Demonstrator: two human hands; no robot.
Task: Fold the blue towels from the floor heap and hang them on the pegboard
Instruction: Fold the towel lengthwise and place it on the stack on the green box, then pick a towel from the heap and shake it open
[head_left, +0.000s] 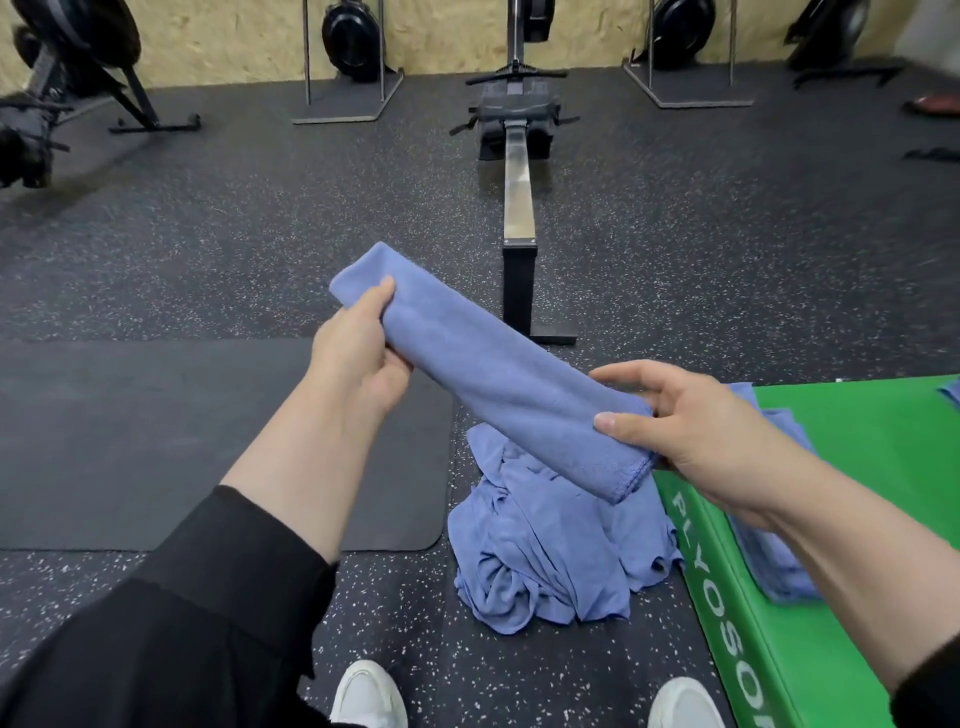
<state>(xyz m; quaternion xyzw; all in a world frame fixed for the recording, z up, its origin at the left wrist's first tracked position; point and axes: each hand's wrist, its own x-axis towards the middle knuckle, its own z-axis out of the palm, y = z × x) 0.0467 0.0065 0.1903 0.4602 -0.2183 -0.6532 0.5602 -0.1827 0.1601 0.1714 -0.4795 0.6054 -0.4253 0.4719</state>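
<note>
A blue towel (488, 374), folded into a long narrow strip, is held in the air between both hands. My left hand (358, 353) grips its far upper end, thumb on top. My right hand (696, 415) pinches its near lower end, thumb over the hemmed edge. Below the strip, a heap of crumpled blue towels (550, 561) lies on the speckled floor. More blue towels (774, 561) lie folded on the green plyo box, partly hidden by my right forearm. No pegboard is in view.
The green plyo box (852, 467) fills the lower right. A dark mat (156, 441) lies on the left. A rowing machine rail (519, 208) runs straight ahead, with other machines along the back wall. My white shoes (369, 696) stand at the bottom edge.
</note>
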